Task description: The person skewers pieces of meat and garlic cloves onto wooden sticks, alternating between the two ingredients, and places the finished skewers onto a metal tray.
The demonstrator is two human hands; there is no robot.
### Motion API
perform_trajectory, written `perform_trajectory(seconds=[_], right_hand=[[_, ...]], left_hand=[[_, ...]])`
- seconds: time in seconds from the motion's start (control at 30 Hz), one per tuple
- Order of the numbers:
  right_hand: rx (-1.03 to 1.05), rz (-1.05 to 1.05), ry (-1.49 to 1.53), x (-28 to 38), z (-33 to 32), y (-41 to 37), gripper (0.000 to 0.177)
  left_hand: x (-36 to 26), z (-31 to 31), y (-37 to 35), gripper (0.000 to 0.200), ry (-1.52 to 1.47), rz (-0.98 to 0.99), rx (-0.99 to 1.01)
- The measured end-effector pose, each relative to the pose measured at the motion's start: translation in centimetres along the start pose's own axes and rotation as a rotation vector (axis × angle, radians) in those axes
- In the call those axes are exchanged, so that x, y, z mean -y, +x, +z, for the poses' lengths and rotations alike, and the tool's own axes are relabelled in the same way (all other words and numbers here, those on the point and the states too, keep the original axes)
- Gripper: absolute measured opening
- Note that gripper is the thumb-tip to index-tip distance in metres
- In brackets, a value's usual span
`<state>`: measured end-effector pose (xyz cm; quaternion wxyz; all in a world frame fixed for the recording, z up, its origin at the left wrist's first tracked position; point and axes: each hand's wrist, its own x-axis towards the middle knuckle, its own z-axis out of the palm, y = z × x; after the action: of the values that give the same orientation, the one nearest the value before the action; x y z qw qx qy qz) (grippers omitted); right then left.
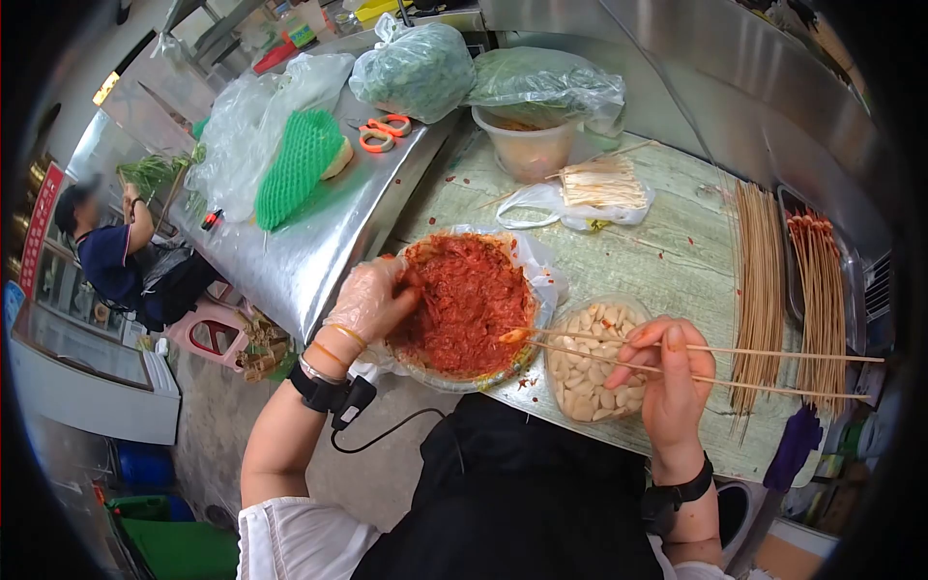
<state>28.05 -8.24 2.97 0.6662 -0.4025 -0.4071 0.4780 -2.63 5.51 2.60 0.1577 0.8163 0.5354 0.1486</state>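
Observation:
My left hand (372,302), in a thin clear plastic glove, is at the left side of a bowl of red, sauce-coated meat (464,304). Its fingers are curled together against the red mix, and what they pinch is hidden. Between the fingers of my right hand (672,372) are two bamboo skewers (773,353), held roughly level and pointing left. Their tips reach over the bowl's right side, with a small orange-stained piece (515,335) at the end. Under the skewers and beside my right hand stands a clear tub of peeled garlic cloves (585,372).
Bare bamboo skewers (759,290) lie at the right, beside a metal tray (851,280) and loaded skewers (817,251). Enoki mushrooms (604,182), a white tub (527,145), bagged greens (416,72) and orange-handled scissors (385,130) are farther back. A person (121,251) sits at left.

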Motion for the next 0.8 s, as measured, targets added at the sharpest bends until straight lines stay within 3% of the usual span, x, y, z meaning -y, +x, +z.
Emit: perform_trajectory(seconds=[0.1, 0.27, 0.33, 0.37, 0.43, 0.6, 0.67, 0.7, 0.77, 0.8], right_hand=[[0.012, -0.001, 0.0, -0.1, 0.0, 0.1, 0.032], [-0.005, 0.0, 0.02, -0.2, 0.0, 0.1, 0.032], [-0.009, 0.006, 0.005, -0.1, 0.0, 0.1, 0.032], [-0.007, 0.007, 0.005, -0.1, 0.1, 0.1, 0.032], [-0.002, 0.011, 0.008, -0.2, 0.3, 0.1, 0.032], [-0.001, 0.028, -0.002, 0.0, 0.2, -0.1, 0.032], [-0.015, 0.032, 0.0, -0.1, 0.1, -0.2, 0.032], [-0.017, 0.028, -0.002, -0.1, 0.1, -0.1, 0.032], [-0.012, 0.026, -0.002, -0.4, 0.2, -0.2, 0.032], [-0.015, 0.034, 0.005, -0.5, 0.4, -0.2, 0.031]], left_hand=[[0.4, -0.3, 0.1, 0.012, 0.127, 0.072, -0.119], [0.4, 0.3, -0.1, 0.01, 0.346, 0.19, -0.122], [0.5, 0.9, -0.5, 0.004, 0.324, 0.553, 0.044], [0.3, 1.2, -0.6, 0.004, 0.324, 0.551, 0.044], [-0.4, 1.7, -0.9, 0.005, 0.643, 0.534, 0.055], [-0.7, 2.0, -0.2, 0.006, 0.717, 0.439, 0.092], [0.0, 1.1, -0.1, 0.006, 0.396, 0.392, 0.028], [-0.2, 0.8, -0.3, 0.006, 0.398, 0.394, 0.026], [-2.3, -0.9, -0.9, 0.011, -0.499, -0.404, 0.246], [-1.7, -1.2, -1.0, 0.016, -0.799, -0.5, 0.329]])
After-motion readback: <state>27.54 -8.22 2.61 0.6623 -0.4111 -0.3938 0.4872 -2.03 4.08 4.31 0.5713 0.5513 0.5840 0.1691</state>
